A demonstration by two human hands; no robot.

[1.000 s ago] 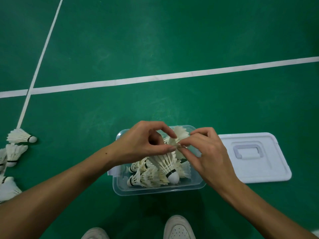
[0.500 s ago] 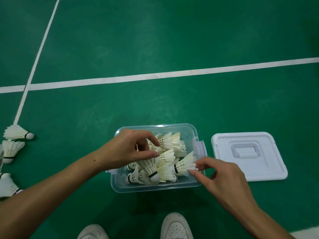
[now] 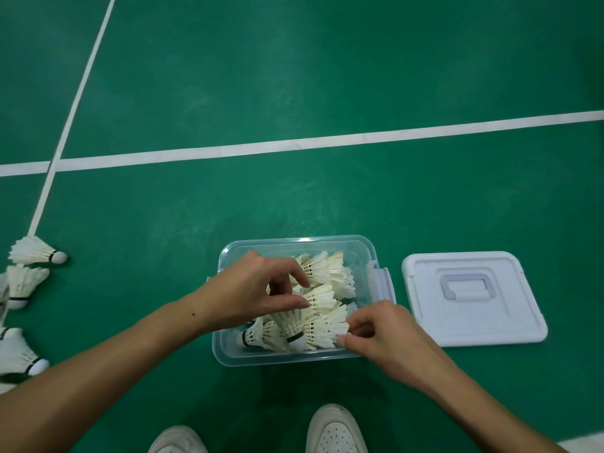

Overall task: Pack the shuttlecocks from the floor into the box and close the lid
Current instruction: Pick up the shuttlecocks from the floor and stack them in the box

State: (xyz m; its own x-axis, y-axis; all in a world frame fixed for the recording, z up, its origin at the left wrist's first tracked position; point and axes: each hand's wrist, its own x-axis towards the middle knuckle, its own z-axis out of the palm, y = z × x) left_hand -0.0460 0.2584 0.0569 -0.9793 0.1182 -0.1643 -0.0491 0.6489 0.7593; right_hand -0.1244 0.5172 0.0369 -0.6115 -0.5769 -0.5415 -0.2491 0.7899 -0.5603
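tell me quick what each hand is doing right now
Left hand: pinches a shuttlecock in the box.
Right hand: pinches another shuttlecock there.

Green court floor [image 3: 327, 76] — matte, scuffed; white lines [image 3: 327, 140] crossing it.

I see a clear plastic box [image 3: 295, 354] on the green floor, open, piled with white feathered shuttlecocks [image 3: 322, 300]. Its white lid [image 3: 470, 325] lies flat just to its right. More shuttlecocks [image 3: 29, 253] lie on their sides at far left.
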